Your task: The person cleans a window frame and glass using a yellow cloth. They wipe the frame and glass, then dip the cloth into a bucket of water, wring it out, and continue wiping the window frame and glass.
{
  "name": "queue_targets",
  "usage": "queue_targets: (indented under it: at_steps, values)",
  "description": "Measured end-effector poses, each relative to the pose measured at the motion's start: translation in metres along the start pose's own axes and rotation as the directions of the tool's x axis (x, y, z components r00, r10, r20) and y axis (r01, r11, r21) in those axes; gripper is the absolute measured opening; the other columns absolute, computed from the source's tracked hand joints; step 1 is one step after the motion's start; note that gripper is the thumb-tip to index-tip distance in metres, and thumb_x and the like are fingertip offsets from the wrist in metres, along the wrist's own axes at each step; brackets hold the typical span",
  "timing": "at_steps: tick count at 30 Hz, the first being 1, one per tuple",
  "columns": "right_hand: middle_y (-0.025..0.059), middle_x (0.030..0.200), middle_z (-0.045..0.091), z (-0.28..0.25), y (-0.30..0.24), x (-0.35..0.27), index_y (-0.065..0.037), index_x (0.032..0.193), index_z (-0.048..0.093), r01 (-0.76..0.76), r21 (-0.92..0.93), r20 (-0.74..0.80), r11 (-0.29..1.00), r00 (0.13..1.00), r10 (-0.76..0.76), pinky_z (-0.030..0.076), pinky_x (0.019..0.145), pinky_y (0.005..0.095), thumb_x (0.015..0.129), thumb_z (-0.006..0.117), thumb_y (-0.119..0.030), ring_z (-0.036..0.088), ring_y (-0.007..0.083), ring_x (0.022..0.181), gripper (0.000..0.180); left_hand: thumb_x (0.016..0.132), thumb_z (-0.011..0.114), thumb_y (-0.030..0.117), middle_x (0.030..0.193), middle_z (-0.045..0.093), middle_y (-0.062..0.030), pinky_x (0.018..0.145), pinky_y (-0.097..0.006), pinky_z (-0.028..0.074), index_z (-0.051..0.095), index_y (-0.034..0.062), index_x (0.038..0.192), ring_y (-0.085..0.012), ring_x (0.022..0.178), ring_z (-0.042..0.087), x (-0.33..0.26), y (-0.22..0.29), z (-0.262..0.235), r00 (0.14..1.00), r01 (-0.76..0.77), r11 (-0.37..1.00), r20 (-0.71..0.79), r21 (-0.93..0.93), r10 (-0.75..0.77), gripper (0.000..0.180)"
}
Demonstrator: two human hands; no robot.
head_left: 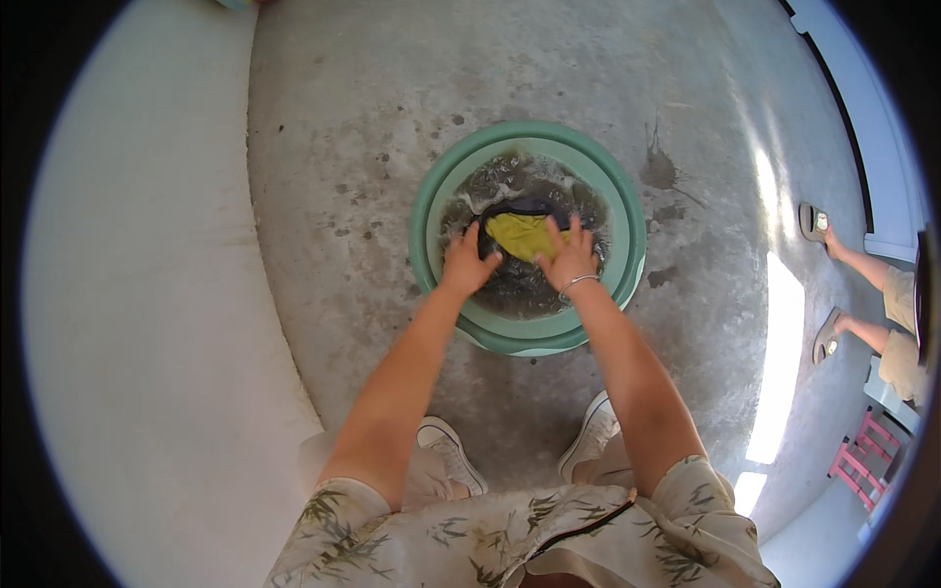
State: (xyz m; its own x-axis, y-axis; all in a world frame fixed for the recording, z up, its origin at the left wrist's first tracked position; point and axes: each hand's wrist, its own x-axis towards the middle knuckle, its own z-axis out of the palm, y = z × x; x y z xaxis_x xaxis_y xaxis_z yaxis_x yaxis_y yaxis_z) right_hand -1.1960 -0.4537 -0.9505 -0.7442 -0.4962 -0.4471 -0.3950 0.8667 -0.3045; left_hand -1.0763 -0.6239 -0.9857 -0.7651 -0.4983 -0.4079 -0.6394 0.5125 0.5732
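Note:
A round green basin [428,211] stands on the floor before me, holding dark, bubbly water. Within it lies a wet yellow cloth piece [518,235] with a dark border along its far and left sides; its exact kind I cannot make out. My left hand [470,263] is at the cloth's left edge, thumb and fingers apart, touching the dark part. On the right side of the yellow part rests my right hand [571,259], its fingers spread and slightly blurred. A thin bracelet [578,282] circles my right wrist. The water hides the lower part of the cloth.
The grey concrete floor [343,127] has wet spots around the basin. A pale wall [147,294] runs along the left. My shoes are just below the basin. At the far right, another person's legs in sandals [814,222] show, near a pink stool [865,457].

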Motion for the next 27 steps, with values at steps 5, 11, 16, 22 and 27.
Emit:
queue_targets:
  at_steps: [5,11,16,22,27]
  values:
    - [0.0155,0.150,0.031,0.016,0.018,0.014,-0.023,0.136,0.047,0.008,-0.132,0.157,0.991,0.988,0.013,0.035,0.104,0.0542,0.082,0.063,-0.019,0.030,0.0382,0.136,0.057,0.077,0.061,0.003,0.139,0.039,-0.0293,0.098,-0.047,0.044,0.037,0.0089,0.142,-0.0463,0.115,0.051,-0.001,0.018,0.007,0.991,0.126,0.984,0.031,0.129,-0.131,0.070]
    - [0.0174,0.143,0.042,-0.017,0.053,0.034,-0.016,0.140,0.041,0.029,0.155,0.272,0.988,0.960,-0.071,0.037,0.106,0.0428,0.078,0.065,-0.012,0.038,0.0396,0.131,0.067,0.071,0.052,-0.009,0.115,0.062,-0.0141,0.088,-0.032,0.050,0.047,-0.0028,0.131,-0.0244,0.100,0.063,0.008,0.033,-0.048,0.952,0.305,0.532,0.258,-0.790,-0.162,0.061]
    - [0.0148,0.147,0.037,-0.058,-0.011,0.002,-0.012,0.136,0.046,0.489,0.205,-0.059,0.848,0.871,-0.488,0.035,0.108,0.0433,0.068,0.080,-0.025,0.033,0.0378,0.135,0.077,0.067,0.053,-0.009,0.114,0.062,-0.0107,0.088,-0.028,0.049,0.052,-0.0013,0.128,-0.0188,0.104,0.060,-0.007,0.072,-0.106,0.795,0.324,0.460,0.501,-0.827,0.341,0.062]
    - [0.0239,0.117,0.061,-0.064,0.001,0.023,0.001,0.122,0.056,-0.048,0.874,0.257,0.483,0.890,-0.376,0.044,0.099,0.0393,0.067,0.079,-0.019,0.057,0.0369,0.111,0.063,0.078,0.063,0.000,0.124,0.056,-0.0153,0.096,-0.033,0.045,0.047,0.0072,0.136,-0.0258,0.113,0.055,0.003,0.083,-0.122,0.957,0.144,0.679,0.277,-0.720,0.090,0.061]
    - [0.0266,0.112,0.062,-0.020,0.028,0.040,0.001,0.131,0.045,-0.046,0.575,0.005,0.817,0.999,0.052,0.048,0.092,0.0414,0.074,0.066,-0.012,0.060,0.0395,0.105,0.061,0.084,0.064,0.008,0.146,0.039,-0.0170,0.107,-0.042,0.037,0.036,0.0119,0.145,-0.0340,0.131,0.041,0.010,0.019,-0.042,0.964,-0.142,0.877,0.135,-0.459,0.227,0.067]
